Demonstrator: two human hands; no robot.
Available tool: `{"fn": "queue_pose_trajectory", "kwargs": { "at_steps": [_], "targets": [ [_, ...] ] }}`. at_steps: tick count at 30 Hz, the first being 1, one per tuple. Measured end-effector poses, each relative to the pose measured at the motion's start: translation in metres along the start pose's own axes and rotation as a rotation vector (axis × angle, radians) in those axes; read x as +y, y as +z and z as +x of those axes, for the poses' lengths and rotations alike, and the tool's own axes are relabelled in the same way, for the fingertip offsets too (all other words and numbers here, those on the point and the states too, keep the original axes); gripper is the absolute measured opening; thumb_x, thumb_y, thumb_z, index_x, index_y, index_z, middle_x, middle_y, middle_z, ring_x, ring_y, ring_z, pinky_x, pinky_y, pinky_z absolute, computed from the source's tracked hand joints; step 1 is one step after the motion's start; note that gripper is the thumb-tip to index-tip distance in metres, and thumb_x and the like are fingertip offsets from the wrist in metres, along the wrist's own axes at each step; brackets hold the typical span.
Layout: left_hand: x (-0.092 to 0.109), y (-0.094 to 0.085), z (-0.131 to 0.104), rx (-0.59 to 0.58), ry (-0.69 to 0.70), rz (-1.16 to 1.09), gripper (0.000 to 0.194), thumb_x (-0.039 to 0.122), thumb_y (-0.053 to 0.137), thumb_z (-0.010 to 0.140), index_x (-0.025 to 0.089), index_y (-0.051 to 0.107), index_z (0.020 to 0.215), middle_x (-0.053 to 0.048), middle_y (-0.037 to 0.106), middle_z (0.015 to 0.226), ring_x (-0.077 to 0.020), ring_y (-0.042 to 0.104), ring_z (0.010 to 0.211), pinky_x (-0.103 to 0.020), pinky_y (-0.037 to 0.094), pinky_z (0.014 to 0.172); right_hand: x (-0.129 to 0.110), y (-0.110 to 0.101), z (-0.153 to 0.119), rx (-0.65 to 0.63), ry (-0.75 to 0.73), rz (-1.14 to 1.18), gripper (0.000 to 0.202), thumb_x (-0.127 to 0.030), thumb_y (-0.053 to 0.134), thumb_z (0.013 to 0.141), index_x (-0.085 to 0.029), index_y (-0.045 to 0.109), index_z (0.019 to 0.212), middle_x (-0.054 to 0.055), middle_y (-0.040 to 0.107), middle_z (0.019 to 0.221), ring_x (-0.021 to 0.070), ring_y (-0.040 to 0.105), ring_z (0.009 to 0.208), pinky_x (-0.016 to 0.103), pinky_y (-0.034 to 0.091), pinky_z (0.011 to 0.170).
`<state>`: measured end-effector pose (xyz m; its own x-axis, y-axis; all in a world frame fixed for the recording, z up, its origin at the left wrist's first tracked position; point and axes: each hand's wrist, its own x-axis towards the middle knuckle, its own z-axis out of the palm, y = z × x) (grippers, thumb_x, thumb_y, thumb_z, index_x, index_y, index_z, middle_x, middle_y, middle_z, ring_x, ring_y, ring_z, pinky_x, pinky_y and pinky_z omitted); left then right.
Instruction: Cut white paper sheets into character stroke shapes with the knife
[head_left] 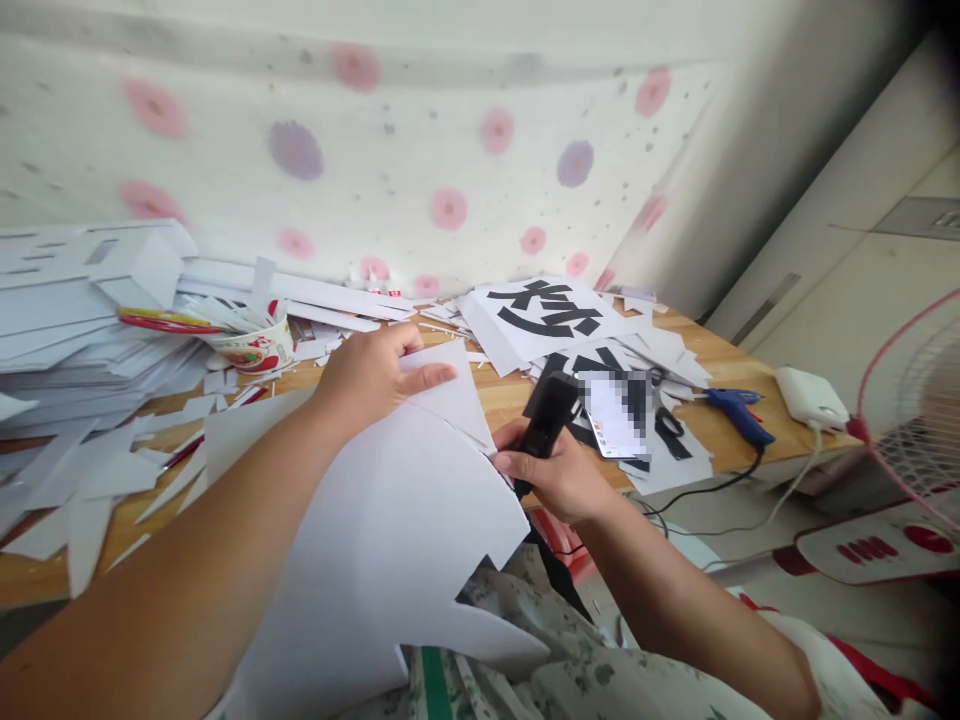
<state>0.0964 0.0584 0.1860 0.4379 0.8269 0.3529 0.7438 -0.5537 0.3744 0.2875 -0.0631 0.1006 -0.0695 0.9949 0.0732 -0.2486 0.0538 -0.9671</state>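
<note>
A large white foam board (352, 520) lies across my lap and the table edge, its right side cut into notches and points. My left hand (367, 375) grips its top edge, thumb flat on the face and fingers curled behind. In my right hand (559, 475) is a black-handled cutter (551, 415), held upright at the board's right edge. A thin slit runs from that edge toward my left thumb. The cutter's tip is hidden by the board and my fingers.
Stacked white boards (67, 320) and offcuts fill the left, beside a paper cup (259, 345) of strips. Sheets with black characters (547, 315), a phone (615, 415), scissors (667, 425) and a blue glue gun (739, 410) lie right. A fan (877, 540) and cords stand beyond.
</note>
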Motion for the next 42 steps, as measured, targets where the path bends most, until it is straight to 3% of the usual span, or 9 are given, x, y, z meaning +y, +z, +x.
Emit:
{"fn": "queue_pose_trajectory", "kwargs": {
  "at_steps": [9, 18, 25, 28, 31, 33, 38, 40, 42],
  "targets": [
    [0.003, -0.01, -0.012, 0.059, 0.044, -0.095, 0.06, 0.081, 0.057, 0.064, 0.023, 0.041, 0.065, 0.005, 0.038, 0.056, -0.0151, 0.038, 0.057, -0.029, 0.027, 0.057, 0.001, 0.009, -0.004, 0.043, -0.133, -0.193, 0.029, -0.045, 0.077, 0.071, -0.019, 0.067, 0.08, 0.0, 0.063, 0.069, 0.0134, 0.059, 0.062, 0.028, 0.05, 0.06],
    [0.009, -0.006, -0.014, 0.016, 0.03, 0.007, 0.064, 0.087, 0.052, 0.063, 0.023, 0.044, 0.068, 0.004, 0.048, 0.057, -0.0171, 0.045, 0.057, -0.029, 0.026, 0.054, -0.01, 0.0, -0.003, -0.001, -0.13, -0.284, 0.029, -0.043, 0.077, 0.069, -0.019, 0.063, 0.074, -0.002, 0.064, 0.06, 0.0135, 0.06, 0.057, 0.029, 0.049, 0.056],
    [-0.005, -0.028, -0.01, 0.077, -0.059, 0.1, 0.057, 0.08, 0.049, 0.069, 0.024, 0.044, 0.069, 0.002, 0.05, 0.06, -0.0183, 0.047, 0.058, -0.029, 0.026, 0.055, 0.012, -0.039, -0.011, 0.271, -0.04, -0.377, 0.03, -0.045, 0.074, 0.073, -0.016, 0.067, 0.078, 0.003, 0.069, 0.065, 0.0174, 0.064, 0.061, 0.032, 0.051, 0.061],
    [-0.009, -0.034, -0.009, 0.061, -0.055, 0.18, 0.056, 0.08, 0.051, 0.069, 0.024, 0.047, 0.072, 0.002, 0.053, 0.06, -0.0193, 0.048, 0.058, -0.029, 0.026, 0.055, 0.005, -0.052, -0.001, 0.424, -0.071, -0.522, 0.04, -0.047, 0.075, 0.072, -0.015, 0.072, 0.095, 0.01, 0.075, 0.086, 0.0237, 0.069, 0.081, 0.036, 0.053, 0.07],
    [-0.008, -0.037, -0.005, 0.068, -0.049, 0.234, 0.055, 0.079, 0.051, 0.071, 0.025, 0.052, 0.078, 0.0, 0.058, 0.066, -0.0208, 0.051, 0.061, -0.029, 0.026, 0.055, -0.012, -0.047, 0.009, 0.517, -0.128, -0.535, 0.045, -0.049, 0.073, 0.073, -0.015, 0.072, 0.102, 0.011, 0.074, 0.094, 0.0266, 0.069, 0.088, 0.036, 0.053, 0.064],
    [-0.005, -0.041, -0.002, 0.063, -0.048, 0.255, 0.053, 0.078, 0.051, 0.072, 0.025, 0.054, 0.079, -0.001, 0.058, 0.067, -0.0221, 0.053, 0.064, -0.03, 0.026, 0.057, -0.023, -0.035, 0.011, 0.441, -0.185, -0.487, 0.04, -0.049, 0.072, 0.075, -0.015, 0.072, 0.096, 0.011, 0.074, 0.09, 0.0238, 0.069, 0.082, 0.032, 0.052, 0.059],
    [-0.001, -0.056, 0.007, 0.076, -0.049, 0.29, 0.053, 0.078, 0.053, 0.071, 0.024, 0.051, 0.073, 0.0, 0.054, 0.064, -0.0219, 0.052, 0.063, -0.03, 0.024, 0.057, -0.028, -0.001, 0.006, 0.03, -0.155, -0.358, 0.034, -0.048, 0.073, 0.077, -0.015, 0.07, 0.087, 0.004, 0.069, 0.072, 0.0124, 0.059, 0.059, 0.026, 0.049, 0.051],
    [-0.002, -0.06, 0.009, 0.096, -0.041, 0.286, 0.053, 0.076, 0.053, 0.071, 0.024, 0.049, 0.071, 0.0, 0.052, 0.063, -0.0216, 0.051, 0.062, -0.03, 0.024, 0.056, -0.022, 0.007, 0.004, -0.035, -0.1, -0.311, 0.036, -0.05, 0.073, 0.076, -0.015, 0.07, 0.086, 0.002, 0.064, 0.065, 0.0112, 0.057, 0.056, 0.024, 0.047, 0.049],
    [-0.004, -0.063, 0.012, 0.108, -0.035, 0.282, 0.052, 0.075, 0.053, 0.072, 0.024, 0.047, 0.069, 0.0, 0.05, 0.061, -0.022, 0.051, 0.063, -0.03, 0.024, 0.057, -0.016, 0.012, 0.003, -0.018, -0.072, -0.249, 0.036, -0.049, 0.076, 0.073, -0.015, 0.07, 0.085, 0.0, 0.061, 0.062, 0.0109, 0.055, 0.055, 0.023, 0.046, 0.048]
  ]
}}
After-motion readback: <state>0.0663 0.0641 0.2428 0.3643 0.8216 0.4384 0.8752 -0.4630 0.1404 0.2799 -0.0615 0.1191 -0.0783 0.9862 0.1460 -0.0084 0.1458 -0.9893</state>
